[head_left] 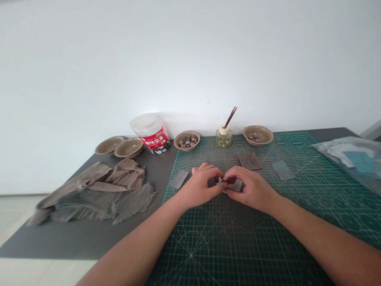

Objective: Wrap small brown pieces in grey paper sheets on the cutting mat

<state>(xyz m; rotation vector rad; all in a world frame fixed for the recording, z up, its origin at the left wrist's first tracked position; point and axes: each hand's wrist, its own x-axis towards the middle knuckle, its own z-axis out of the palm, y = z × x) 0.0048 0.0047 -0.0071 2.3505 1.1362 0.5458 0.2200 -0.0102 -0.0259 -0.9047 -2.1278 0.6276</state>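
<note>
Small dark piece (225, 180) is at the centre of the work, over the green cutting mat (190, 238), close above a pale sheet (237, 185). The left hand (205, 184) and the right hand (251, 188) meet here; each has its thumb and forefinger drawn nearly together on the piece, and they cover most of it. Taking the hands as the middle of the clock, a glass bottle with sticks (224, 137) stands at twelve. One bowl (187, 141) with small pieces is at eleven, another bowl (258, 135) at one, near a marked brown square (250, 161). A clear plastic bag (333, 153) lies at three. At ten are a red-labelled tub (153, 137) and two brown bowls (129, 148); at nine, a crumpled cloth (104, 190) lies on the grey tabletop (74, 238). Behind everything rises a plain white wall (190, 59), and pale floor (12, 218) shows beyond the table's left edge.
</note>
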